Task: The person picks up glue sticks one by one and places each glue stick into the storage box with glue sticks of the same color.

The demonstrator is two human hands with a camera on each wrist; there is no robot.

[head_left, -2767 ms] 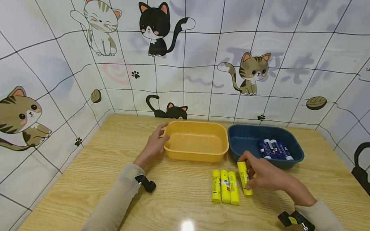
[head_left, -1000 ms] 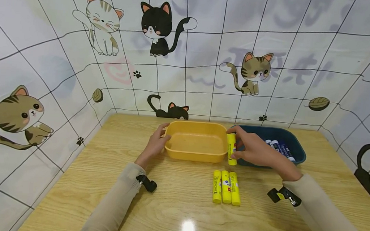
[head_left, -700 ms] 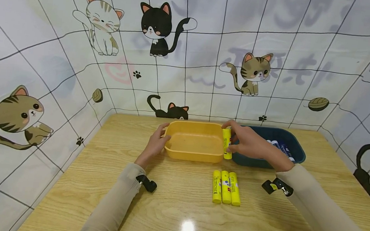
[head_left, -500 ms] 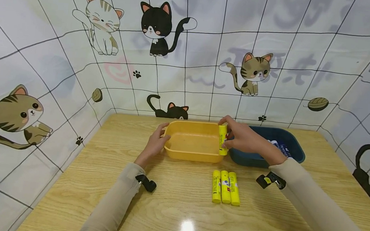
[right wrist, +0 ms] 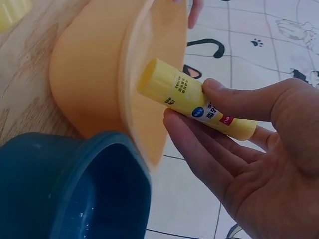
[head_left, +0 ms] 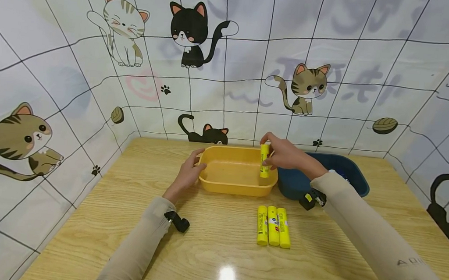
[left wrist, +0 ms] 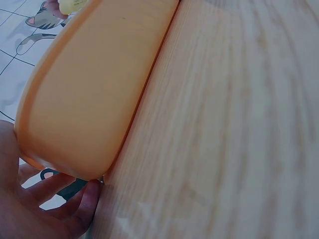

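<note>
My right hand (head_left: 288, 156) pinches a yellow glue stick (head_left: 264, 161) between thumb and fingers, over the right end of the yellow plastic bin (head_left: 236, 189). In the right wrist view the glue stick (right wrist: 179, 92) shows its printed label, with one end over the bin's rim. At the bin's left end, my left hand (head_left: 187, 176) grips the wall, thumb over the rim and fingers outside. The left wrist view shows these fingers (left wrist: 75, 204) against the bin's outer end wall. Three more yellow glue sticks (head_left: 274, 226) lie side by side on the table in front.
A dark blue bin (head_left: 294, 185) stands right beside the yellow one. Dark blue glue sticks with white ends (head_left: 340, 174) lie in it, mostly hidden by my right forearm. Behind the wooden table (head_left: 200, 252) hangs a white cat-print sheet (head_left: 246, 62).
My right hand has lifted the glue stick from beside the row and carried it up and left, past the blue bin, to over the yellow bin. The left hand has stayed in place.
</note>
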